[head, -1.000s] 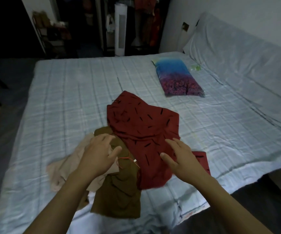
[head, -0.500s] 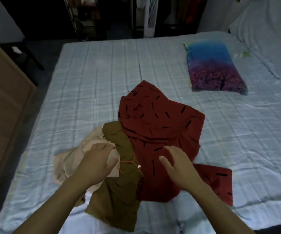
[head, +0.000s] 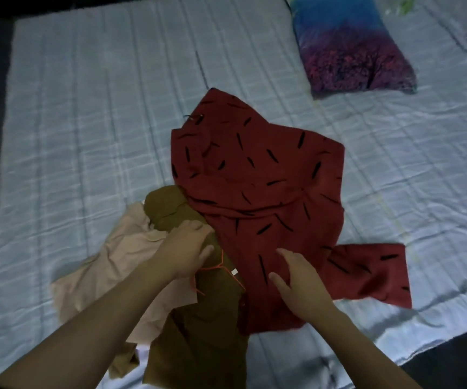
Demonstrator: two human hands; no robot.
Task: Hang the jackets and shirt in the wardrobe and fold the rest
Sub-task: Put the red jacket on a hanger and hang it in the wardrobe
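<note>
Left hand [head: 186,248] curls on the olive garment [head: 198,327], grasp uncertain; right hand [head: 299,279], fingers spread, rests on the adjoining red shirt [head: 257,192].

Under my left hand [head: 183,248] lies an olive-brown garment [head: 198,332], a matt, dense-looking cloth with soft creases; a thin orange cord [head: 221,262] and a small white tag [head: 234,272] sit on it just by my thumb. Left of that hand is a pale peach garment [head: 114,262], smooth, limp cloth. Beneath my right hand [head: 301,284] spreads a red garment [head: 254,178], matt cloth printed with black dashes. All rest on the bed sheet [head: 86,122], light checked cloth, faintly wrinkled. Far beyond my right hand is a pillow [head: 350,46] in printed cloth with a slight sheen.
</note>
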